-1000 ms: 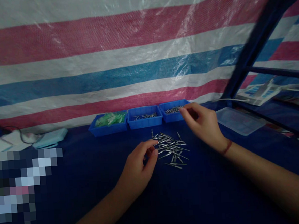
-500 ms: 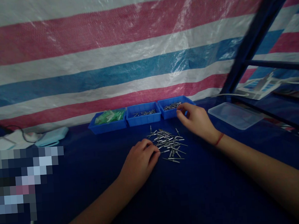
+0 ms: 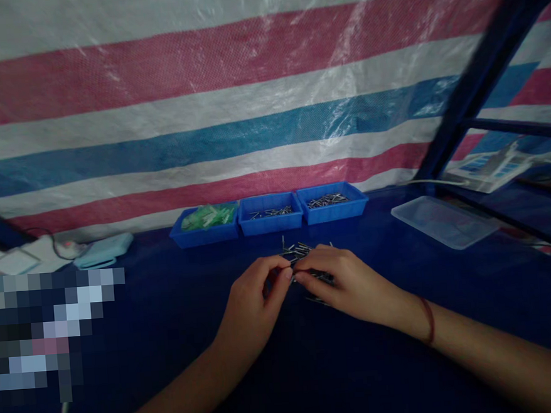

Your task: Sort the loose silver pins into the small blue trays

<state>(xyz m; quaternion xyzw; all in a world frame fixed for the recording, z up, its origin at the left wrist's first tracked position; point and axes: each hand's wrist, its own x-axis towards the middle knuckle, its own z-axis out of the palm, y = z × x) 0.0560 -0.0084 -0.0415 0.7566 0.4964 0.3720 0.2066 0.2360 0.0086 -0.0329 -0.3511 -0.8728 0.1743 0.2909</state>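
Note:
My left hand [image 3: 258, 296] and my right hand [image 3: 344, 280] meet over a loose pile of thin metal rivets [image 3: 300, 250] on the dark blue table [image 3: 287, 369]. The fingertips of both are pinched together and nearly touch each other. Whatever lies between them is too small and too hidden to name. My right hand covers much of the pile. Behind it, a blue bin [image 3: 335, 212] on the right and a blue bin [image 3: 271, 222] in the middle hold similar metal pieces.
A left blue bin [image 3: 205, 235] holds green bags [image 3: 210, 216]. At the right lies a clear plastic lid [image 3: 444, 221], near a dark metal frame [image 3: 478, 66]. A light blue case [image 3: 103, 250] and a white device [image 3: 15, 259] are at the left.
My right hand has moved from the right bin down and left to the pile, beside my left hand. My left thumb and fingers have come together. The view has shifted slightly.

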